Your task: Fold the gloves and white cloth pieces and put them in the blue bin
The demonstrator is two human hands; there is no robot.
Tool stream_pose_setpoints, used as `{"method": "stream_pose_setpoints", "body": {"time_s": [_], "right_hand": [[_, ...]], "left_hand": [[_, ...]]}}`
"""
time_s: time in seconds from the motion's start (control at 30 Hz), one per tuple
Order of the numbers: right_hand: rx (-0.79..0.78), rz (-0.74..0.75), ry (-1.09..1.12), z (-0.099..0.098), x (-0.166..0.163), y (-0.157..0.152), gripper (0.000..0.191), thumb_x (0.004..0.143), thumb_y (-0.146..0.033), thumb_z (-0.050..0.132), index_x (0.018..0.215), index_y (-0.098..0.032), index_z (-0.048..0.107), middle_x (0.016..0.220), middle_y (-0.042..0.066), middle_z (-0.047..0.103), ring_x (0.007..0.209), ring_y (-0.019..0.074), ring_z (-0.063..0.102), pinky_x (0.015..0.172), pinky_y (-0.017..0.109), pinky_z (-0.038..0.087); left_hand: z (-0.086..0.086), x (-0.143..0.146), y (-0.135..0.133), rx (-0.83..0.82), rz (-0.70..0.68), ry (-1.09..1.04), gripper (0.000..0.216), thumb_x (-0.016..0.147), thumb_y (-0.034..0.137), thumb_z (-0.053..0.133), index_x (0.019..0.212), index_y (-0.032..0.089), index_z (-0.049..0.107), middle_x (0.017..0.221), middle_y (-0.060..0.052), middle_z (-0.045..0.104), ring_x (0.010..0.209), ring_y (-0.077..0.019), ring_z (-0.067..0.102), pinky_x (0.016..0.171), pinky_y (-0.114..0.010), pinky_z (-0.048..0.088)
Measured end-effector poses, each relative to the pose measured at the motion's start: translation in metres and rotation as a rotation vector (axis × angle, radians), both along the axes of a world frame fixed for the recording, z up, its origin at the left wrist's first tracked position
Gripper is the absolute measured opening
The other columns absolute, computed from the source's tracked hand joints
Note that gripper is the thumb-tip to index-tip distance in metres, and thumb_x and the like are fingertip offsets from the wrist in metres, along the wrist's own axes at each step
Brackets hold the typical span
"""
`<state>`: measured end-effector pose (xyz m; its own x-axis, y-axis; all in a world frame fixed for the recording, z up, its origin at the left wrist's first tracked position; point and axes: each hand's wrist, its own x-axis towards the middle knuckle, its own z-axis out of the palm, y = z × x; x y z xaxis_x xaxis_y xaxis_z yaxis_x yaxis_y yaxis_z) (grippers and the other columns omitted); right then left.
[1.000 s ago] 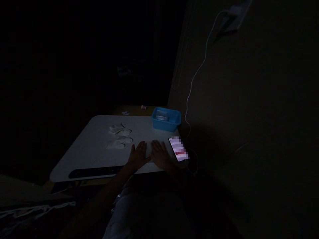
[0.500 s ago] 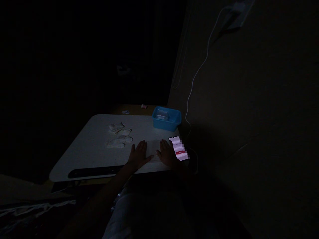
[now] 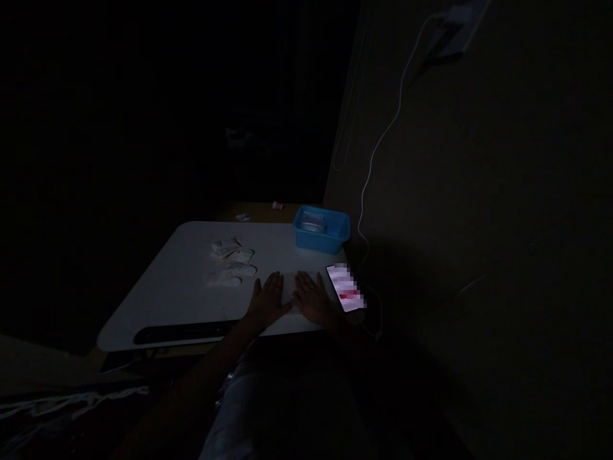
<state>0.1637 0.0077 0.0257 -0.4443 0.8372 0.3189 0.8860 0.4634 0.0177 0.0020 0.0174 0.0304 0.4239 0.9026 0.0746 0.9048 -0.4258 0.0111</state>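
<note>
Left hand [image 3: 267, 303] and right hand [image 3: 311, 300] lie flat, my thumbs splayed wide.
Under them, a thin, pale sheet [image 3: 288, 289] on the smooth, round-cornered white surface [image 3: 172, 281]; a glowing rectangular phone [image 3: 341, 284] beside my right.

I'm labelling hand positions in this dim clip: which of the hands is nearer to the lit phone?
Right. The right hand lies just left of the phone; the left hand is farther left, beyond the right.
</note>
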Motion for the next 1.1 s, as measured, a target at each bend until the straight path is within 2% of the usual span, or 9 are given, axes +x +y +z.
{"method": "stream_pose_setpoints", "body": {"time_s": [0.17,0.3,0.47,0.57,0.7,0.8,0.93,1.0,1.1], "right_hand": [[0.045,-0.071,0.002,-0.008,0.023,0.005,0.052,0.089,-0.042,0.029,0.125,-0.007,0.042,0.132,0.016,0.041,0.126,0.0244,0.03,0.104,0.05,0.01],[0.057,-0.154,-0.027,-0.005,0.035,0.011,0.054,0.086,-0.044,0.035,0.121,-0.004,0.047,0.128,0.019,0.044,0.125,0.0277,0.031,0.103,0.052,0.009],[0.048,-0.183,-0.098,0.011,0.047,0.013,0.043,0.084,-0.024,0.037,0.122,-0.005,0.046,0.13,0.02,0.042,0.126,0.0288,0.029,0.101,0.058,0.006],[0.017,-0.14,-0.109,0.011,0.049,0.002,0.044,0.083,-0.017,0.036,0.125,-0.008,0.043,0.132,0.016,0.041,0.126,0.0265,0.029,0.102,0.056,0.005],[-0.04,-0.069,-0.065,-0.004,0.044,-0.024,0.039,0.086,-0.023,0.034,0.122,-0.014,0.046,0.132,0.01,0.042,0.127,0.0232,0.029,0.104,0.049,0.011],[-0.037,-0.076,-0.014,-0.015,0.042,-0.04,0.04,0.089,-0.029,0.032,0.123,-0.012,0.046,0.133,0.011,0.041,0.127,0.0236,0.028,0.103,0.05,0.014],[-0.011,-0.105,0.013,-0.02,0.04,-0.047,0.043,0.088,-0.032,0.034,0.124,-0.012,0.044,0.135,0.013,0.038,0.128,0.025,0.026,0.102,0.051,0.015],[-0.003,-0.109,0.022,-0.019,0.035,-0.049,0.042,0.087,-0.033,0.036,0.122,-0.012,0.046,0.135,0.013,0.038,0.128,0.0251,0.025,0.102,0.049,0.016],[-0.03,-0.086,0.053,-0.015,0.027,-0.051,0.039,0.086,-0.029,0.039,0.119,-0.012,0.05,0.133,0.012,0.041,0.128,0.0246,0.024,0.102,0.046,0.018]], "left_hand": [[-0.002,0.0,0.0,0.024,0.001,-0.021,0.074,0.079,0.061,0.027,0.134,0.011,0.028,0.141,-0.017,0.024,0.13,-0.0285,0.02,0.102,-0.051,0.014],[-0.001,0.0,0.0,0.011,0.003,-0.022,0.075,0.08,0.061,0.026,0.135,0.01,0.027,0.141,-0.016,0.023,0.13,-0.0288,0.02,0.101,-0.052,0.014],[-0.003,0.0,0.001,0.022,-0.003,-0.037,0.076,0.08,0.062,0.024,0.134,0.008,0.028,0.141,-0.017,0.024,0.13,-0.0278,0.02,0.101,-0.052,0.014],[-0.005,0.0,0.001,0.036,-0.003,-0.053,0.075,0.081,0.061,0.022,0.134,0.007,0.028,0.14,-0.017,0.025,0.13,-0.0271,0.02,0.102,-0.052,0.014],[-0.004,-0.003,0.001,0.033,-0.032,-0.102,0.062,0.087,0.05,0.018,0.134,0.011,0.028,0.141,-0.014,0.026,0.13,-0.0235,0.021,0.102,-0.051,0.017],[-0.002,-0.008,0.004,0.049,-0.033,-0.199,0.052,0.089,0.039,0.017,0.134,0.014,0.028,0.142,-0.011,0.026,0.131,-0.0211,0.021,0.102,-0.047,0.022],[0.003,-0.015,0.003,0.106,0.015,-0.374,0.047,0.089,0.03,0.021,0.129,0.011,0.036,0.138,-0.01,0.033,0.13,-0.0206,0.022,0.103,-0.039,0.027],[0.006,-0.014,-0.007,0.135,-0.07,-0.423,0.045,0.089,0.028,0.022,0.128,0.013,0.037,0.137,-0.008,0.036,0.129,-0.0191,0.025,0.104,-0.038,0.027],[0.006,-0.008,-0.031,0.12,-0.327,-0.398,0.045,0.088,0.03,0.03,0.131,0.016,0.033,0.137,-0.008,0.035,0.126,-0.0182,0.03,0.103,-0.037,0.028]]}}
